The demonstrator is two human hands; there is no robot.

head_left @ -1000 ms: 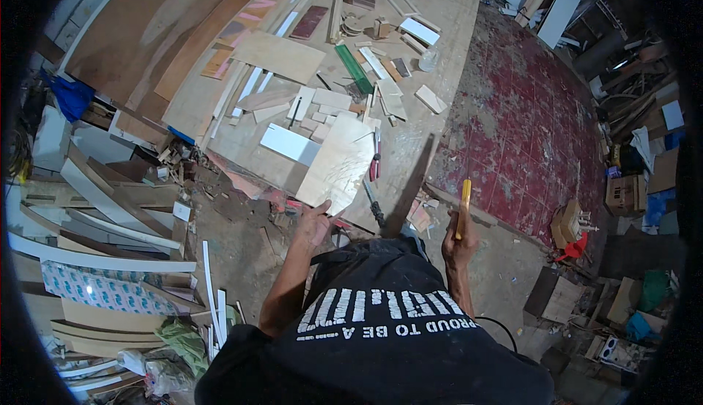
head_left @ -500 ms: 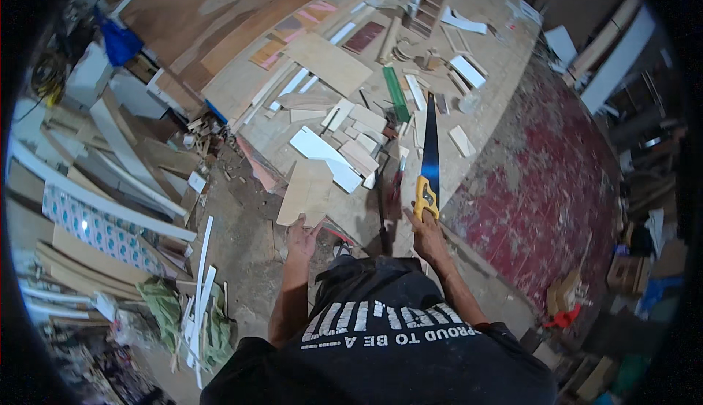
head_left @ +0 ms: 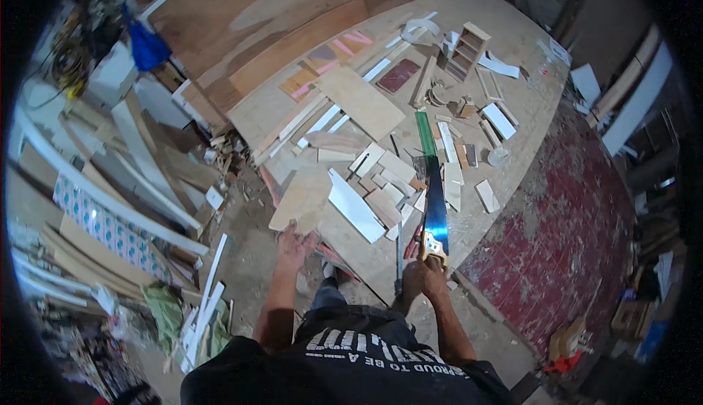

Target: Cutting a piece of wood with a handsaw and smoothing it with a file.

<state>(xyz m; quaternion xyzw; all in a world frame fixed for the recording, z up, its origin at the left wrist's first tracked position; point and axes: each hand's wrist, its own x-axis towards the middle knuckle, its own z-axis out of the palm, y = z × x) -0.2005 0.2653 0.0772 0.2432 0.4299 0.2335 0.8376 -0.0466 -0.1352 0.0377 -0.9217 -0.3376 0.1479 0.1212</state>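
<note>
My left hand [head_left: 295, 247] grips the near edge of a pale plywood piece [head_left: 296, 200] at the table's front-left corner. My right hand [head_left: 430, 277] is closed on the light-coloured handle of a handsaw [head_left: 437, 214], whose dark blade points away over the table. A white board [head_left: 353, 207] lies between the two, among small offcuts [head_left: 388, 171]. A green strip [head_left: 427, 132] is beyond the blade tip. Red-handled tools [head_left: 412, 238] and a dark slim tool [head_left: 399, 262] show just left of the saw, partly hidden.
The worktable [head_left: 498, 174] holds scattered wood pieces and a small wooden rack [head_left: 466, 50], with a large plywood sheet [head_left: 278, 24] behind. Curved boards [head_left: 110, 200] pile up at left. A scuffed red surface [head_left: 556, 251] is at right, with cardboard [head_left: 567, 335] near its edge.
The saw has swung upright, blade forward, and moved left to the table's near edge. The plywood piece in my left hand has shifted left. My view has turned, showing more of the back wall.
</note>
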